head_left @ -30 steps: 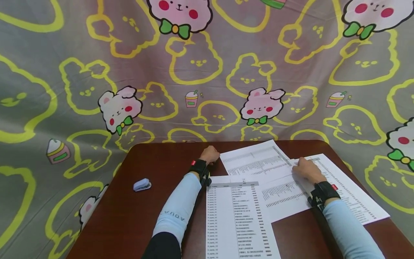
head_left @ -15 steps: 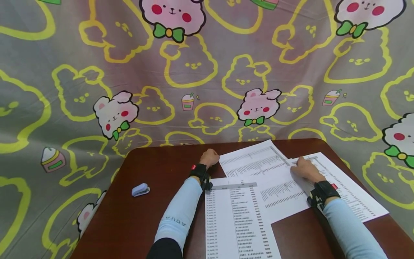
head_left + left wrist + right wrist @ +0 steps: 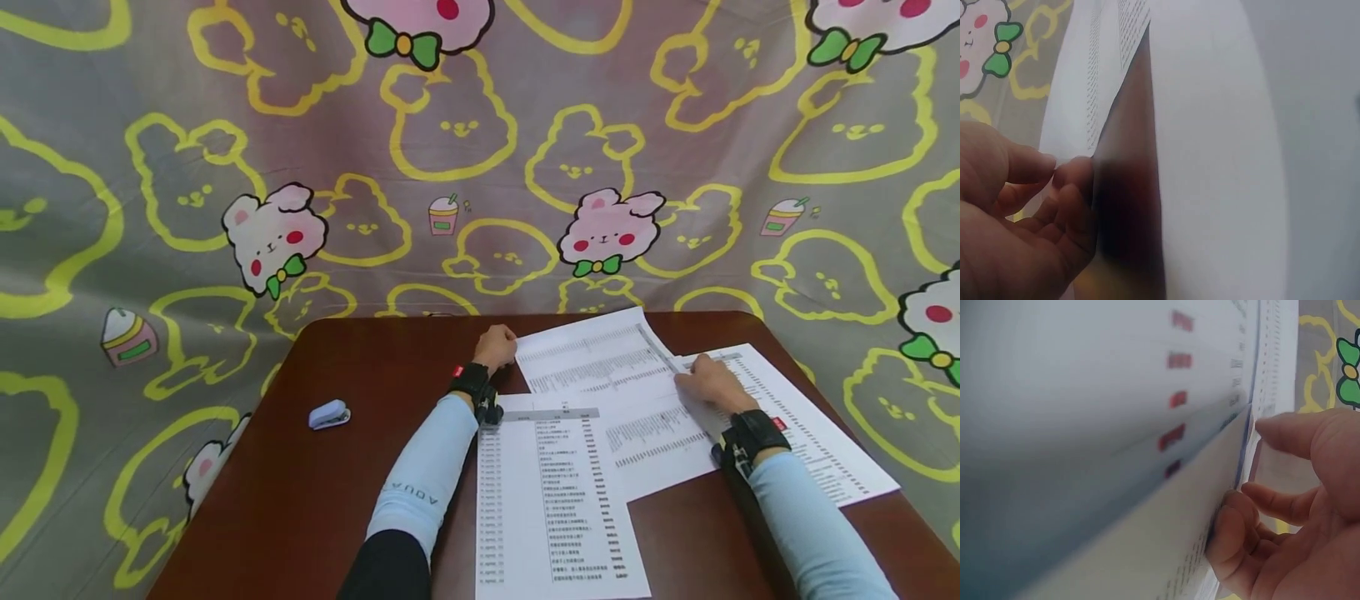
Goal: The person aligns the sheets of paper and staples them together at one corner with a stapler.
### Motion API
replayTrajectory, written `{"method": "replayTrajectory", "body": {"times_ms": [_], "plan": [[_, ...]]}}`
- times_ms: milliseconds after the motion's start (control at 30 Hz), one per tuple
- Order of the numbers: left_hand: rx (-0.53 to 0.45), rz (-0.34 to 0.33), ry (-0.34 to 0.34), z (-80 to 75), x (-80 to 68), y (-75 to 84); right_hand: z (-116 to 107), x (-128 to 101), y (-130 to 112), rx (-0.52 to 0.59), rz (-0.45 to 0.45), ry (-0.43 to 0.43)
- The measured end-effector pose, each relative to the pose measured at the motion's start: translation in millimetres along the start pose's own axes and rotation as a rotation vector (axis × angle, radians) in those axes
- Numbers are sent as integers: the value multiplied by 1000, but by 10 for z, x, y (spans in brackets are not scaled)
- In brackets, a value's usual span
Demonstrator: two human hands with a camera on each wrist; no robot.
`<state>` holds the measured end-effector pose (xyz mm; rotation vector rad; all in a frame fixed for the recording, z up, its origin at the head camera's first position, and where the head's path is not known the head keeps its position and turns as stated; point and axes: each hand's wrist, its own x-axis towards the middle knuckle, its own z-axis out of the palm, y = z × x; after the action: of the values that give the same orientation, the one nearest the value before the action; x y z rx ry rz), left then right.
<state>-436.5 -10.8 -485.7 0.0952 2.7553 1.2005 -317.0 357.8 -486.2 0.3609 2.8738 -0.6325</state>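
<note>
Three printed sheets lie fanned across my brown table (image 3: pixel 315 500), overlapping one another. At the table's 12 o'clock lies the far sheet (image 3: pixel 592 354), and my left hand (image 3: pixel 497 344) sits at its left corner, fingers curled, thumb and fingertips (image 3: pixel 1072 181) pinching that corner's edge, as the left wrist view shows. The sheet's corner is slightly raised off the wood there.

My right hand (image 3: pixel 708 385) rests at about 2 o'clock on the table, where the far sheet overlaps the right sheet (image 3: pixel 810 433). In the right wrist view the fingers (image 3: pixel 1241 531) are curled under a paper edge with the thumb above it, so the hand holds the far sheet's right edge; which layers lie between the fingers I cannot tell for certain.

Nearest me, at 6 o'clock, lies the near sheet (image 3: pixel 555 508), flat, its top edge tucked close to my left wrist strap. Off at 9 o'clock, well apart from the papers, sits a small pale blue stapler (image 3: pixel 329 414). Behind the table hangs a bunny-print cloth (image 3: pixel 225 167).
</note>
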Motion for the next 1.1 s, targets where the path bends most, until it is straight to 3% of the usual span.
{"method": "replayTrajectory", "body": {"times_ms": [167, 367, 667, 867, 1100], "plan": [[-83, -21, -19, 2, -46, 68, -3, 3, 5, 27, 20, -28], [-185, -5, 0, -35, -117, 236, -106, 24, 34, 46, 30, 1], [-243, -14, 15, -69, -344, 363, -136, 2, 1, 42, 52, -18], [-254, -29, 39, -45, -392, 377, -150, 23, -42, 54, 68, -34], [-246, -52, 63, -21, -476, 286, -54, 11, -71, 52, 63, -69]]}}
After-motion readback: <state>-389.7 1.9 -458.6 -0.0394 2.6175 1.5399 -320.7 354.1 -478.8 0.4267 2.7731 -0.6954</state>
